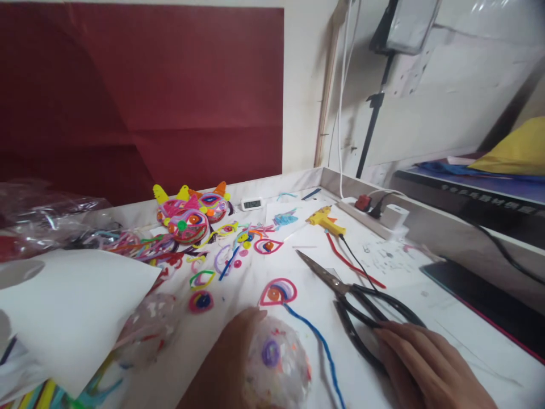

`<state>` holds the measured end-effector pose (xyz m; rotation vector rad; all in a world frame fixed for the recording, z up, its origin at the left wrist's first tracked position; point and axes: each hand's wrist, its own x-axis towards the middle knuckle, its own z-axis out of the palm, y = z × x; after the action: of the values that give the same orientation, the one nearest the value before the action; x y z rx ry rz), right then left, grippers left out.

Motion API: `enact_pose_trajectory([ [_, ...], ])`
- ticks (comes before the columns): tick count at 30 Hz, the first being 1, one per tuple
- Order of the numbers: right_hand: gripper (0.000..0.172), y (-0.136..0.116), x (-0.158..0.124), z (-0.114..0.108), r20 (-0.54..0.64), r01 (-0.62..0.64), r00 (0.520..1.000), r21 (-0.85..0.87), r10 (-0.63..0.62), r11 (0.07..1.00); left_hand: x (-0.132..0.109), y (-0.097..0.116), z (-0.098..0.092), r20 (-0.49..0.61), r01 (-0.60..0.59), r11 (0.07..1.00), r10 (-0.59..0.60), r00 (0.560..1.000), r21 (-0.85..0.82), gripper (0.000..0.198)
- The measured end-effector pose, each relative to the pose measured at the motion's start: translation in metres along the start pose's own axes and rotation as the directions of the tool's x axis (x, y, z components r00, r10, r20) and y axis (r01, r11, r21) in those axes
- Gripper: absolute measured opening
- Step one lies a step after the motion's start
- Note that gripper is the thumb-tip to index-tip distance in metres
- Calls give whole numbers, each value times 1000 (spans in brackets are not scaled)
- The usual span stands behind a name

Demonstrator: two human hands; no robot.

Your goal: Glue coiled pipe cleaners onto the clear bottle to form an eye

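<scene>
Whitish ball (pixel 276 372) is held at the bottom centre by the left hand (pixel 225 363), which is curled against its left side, while a pink-rimmed eye piece (pixel 275 293) is seen just beyond it and a blue strip (pixel 322 339) to its right. Farther right, black-handled scissors (pixel 340 288) are touched at the handles by the right hand (pixel 426 363), its fingers loosely bent; whether they are gripped cannot be told
</scene>
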<state>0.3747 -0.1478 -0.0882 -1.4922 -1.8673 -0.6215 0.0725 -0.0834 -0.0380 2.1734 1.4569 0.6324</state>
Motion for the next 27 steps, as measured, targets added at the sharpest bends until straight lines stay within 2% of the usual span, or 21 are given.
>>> enact_pose_trajectory([
  [1,28,-1,0,-1,6,-5,1000,-1,5,1000,1,1,-3,12,-22,1000,22,1000,1,91],
  [3,29,-2,1,-2,20,-7,1000,-1,7,1000,4,2,-9,27,-154,988,154,988,-3,81],
  [6,29,-2,1,-3,34,-6,999,3,6,1000,10,2,-14,-35,-377,924,379,925,59,62],
  [9,27,-2,2,-3,46,13,999,-9,-12,1000,13,7,-19,-113,-464,875,479,871,136,42],
  [12,27,-2,2,-2,43,7,999,-21,-6,1000,16,13,-22,-141,-481,862,502,853,159,24],
  [15,25,0,1,-2,58,7,998,-23,-6,1000,18,15,-19,-154,-491,863,504,850,116,20],
  [19,23,-1,5,-8,136,11,991,-11,-10,1000,19,9,-9,-179,-481,874,486,855,76,16],
  [23,16,-6,26,-21,155,-40,988,90,26,995,19,2,-2,-201,-465,880,474,857,94,20],
  [27,13,-3,60,-28,188,-54,982,169,21,984,21,-2,0,-239,-462,881,473,848,104,25],
])
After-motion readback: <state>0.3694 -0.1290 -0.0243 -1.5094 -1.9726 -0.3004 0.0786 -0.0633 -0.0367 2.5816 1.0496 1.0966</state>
